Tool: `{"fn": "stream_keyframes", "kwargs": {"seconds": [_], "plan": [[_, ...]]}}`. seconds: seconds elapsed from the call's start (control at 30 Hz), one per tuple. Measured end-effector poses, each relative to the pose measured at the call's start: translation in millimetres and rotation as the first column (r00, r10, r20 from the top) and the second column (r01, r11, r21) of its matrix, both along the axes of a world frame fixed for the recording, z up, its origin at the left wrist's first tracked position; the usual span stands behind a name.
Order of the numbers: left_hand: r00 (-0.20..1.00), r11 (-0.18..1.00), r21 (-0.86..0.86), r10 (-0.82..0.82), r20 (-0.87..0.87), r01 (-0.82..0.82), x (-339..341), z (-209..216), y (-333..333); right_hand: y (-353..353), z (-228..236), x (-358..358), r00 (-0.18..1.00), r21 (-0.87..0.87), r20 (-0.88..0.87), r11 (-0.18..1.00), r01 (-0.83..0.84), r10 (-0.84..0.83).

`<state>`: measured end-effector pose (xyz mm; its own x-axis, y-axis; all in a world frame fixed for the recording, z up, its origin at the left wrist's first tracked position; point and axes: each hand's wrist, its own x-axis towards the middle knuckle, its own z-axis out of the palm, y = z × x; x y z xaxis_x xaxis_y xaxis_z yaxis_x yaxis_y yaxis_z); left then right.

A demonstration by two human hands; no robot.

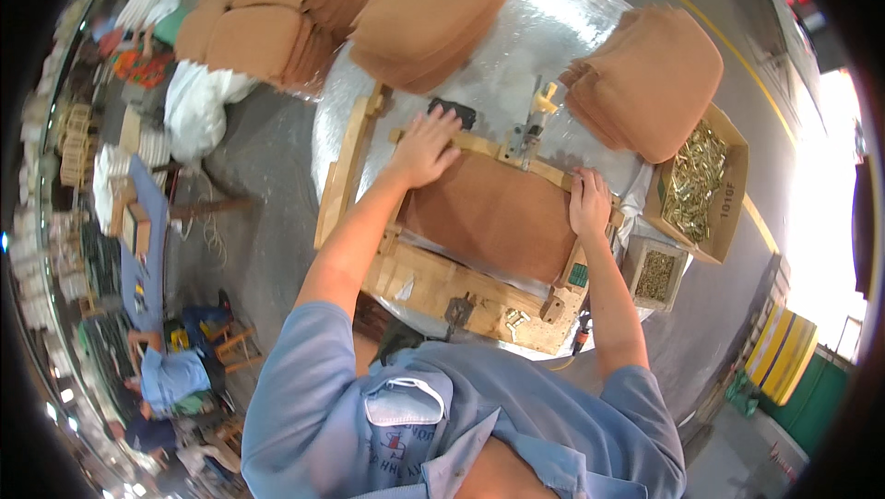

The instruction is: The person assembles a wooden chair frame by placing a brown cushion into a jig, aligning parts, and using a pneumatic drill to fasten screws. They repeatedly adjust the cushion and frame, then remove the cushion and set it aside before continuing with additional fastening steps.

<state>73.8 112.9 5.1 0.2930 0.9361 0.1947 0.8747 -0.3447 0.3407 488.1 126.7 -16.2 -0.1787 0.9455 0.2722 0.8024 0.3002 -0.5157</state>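
Note:
A brown fibre panel [493, 218] lies flat inside a wooden jig [429, 273] in front of me. My left hand [427, 147] rests at the jig's far left corner, fingers spread, fingertips beside a small black object [454, 113] whose kind I cannot make out. At the panel's right edge, my right hand [590, 206] lies over the side rail with fingers stretched out. Between the hands, a metal toggle clamp [524, 139] with a yellow handle is mounted on the far rail. Neither hand appears to grip anything.
Brown panels are stacked at the back middle [433, 15], the back left [267, 29] and the back right [650, 79]. A cardboard box [726, 208] of brass-coloured metal pieces and a smaller bin [676, 289] of small parts stand at right. Another person [175, 379] sits far left.

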Motion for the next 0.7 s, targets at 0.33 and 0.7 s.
{"fn": "stream_keyframes", "kwargs": {"seconds": [0.33,0.7], "plan": [[0.985,0.991,-0.105,-0.092,-0.145,0.077,17.0,-23.9,15.7,3.8,-10.2,-11.7,0.961,0.014,0.269,0.998,0.064,-0.065],[0.978,0.988,-0.116,-0.120,-0.168,0.102,11.7,-37.6,20.2,-10.9,-13.8,-18.6,0.882,0.146,0.381,0.960,0.238,-0.277]]}}
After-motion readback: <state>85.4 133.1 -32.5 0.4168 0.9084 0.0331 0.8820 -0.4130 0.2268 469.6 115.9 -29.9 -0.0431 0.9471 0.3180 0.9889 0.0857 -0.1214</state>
